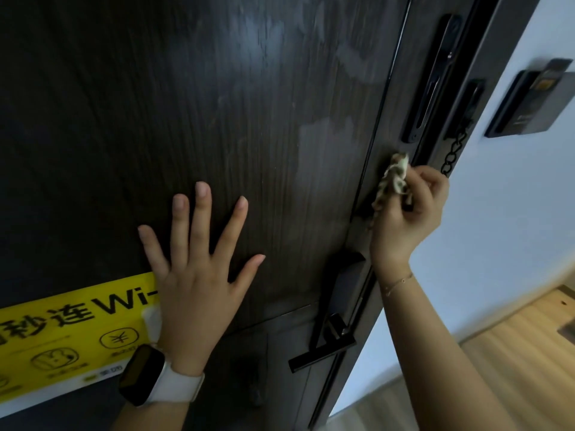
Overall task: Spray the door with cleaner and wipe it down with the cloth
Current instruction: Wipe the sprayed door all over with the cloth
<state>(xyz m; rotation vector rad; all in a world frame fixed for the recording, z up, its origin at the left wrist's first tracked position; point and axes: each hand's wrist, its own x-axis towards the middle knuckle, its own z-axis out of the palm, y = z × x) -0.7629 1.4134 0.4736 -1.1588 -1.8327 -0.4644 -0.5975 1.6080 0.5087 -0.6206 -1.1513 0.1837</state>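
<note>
Two hands are up on the dark wood-grain door (124,119), and pale wet smears streak its upper panel. Your right hand (404,219) has its fingers curled around a bunched, patterned cloth (393,178), pressing it against the door's edge strip, just above the black lever handle (323,349) and just below the long black lock plate (432,79). Your left hand (196,275) lies flat on the door panel, fingers straight and spread wide, holding nothing; a watch with a white strap (155,376) sits on that wrist. Its heel overlaps the corner of a yellow Wi-Fi sign (62,331) stuck to the door's lower left. Beside the door's edge, a black security chain (452,154) hangs close to your right knuckles. Past the edge, a dark card holder (529,104) sits on the white wall, with wood flooring (513,353) below.
</note>
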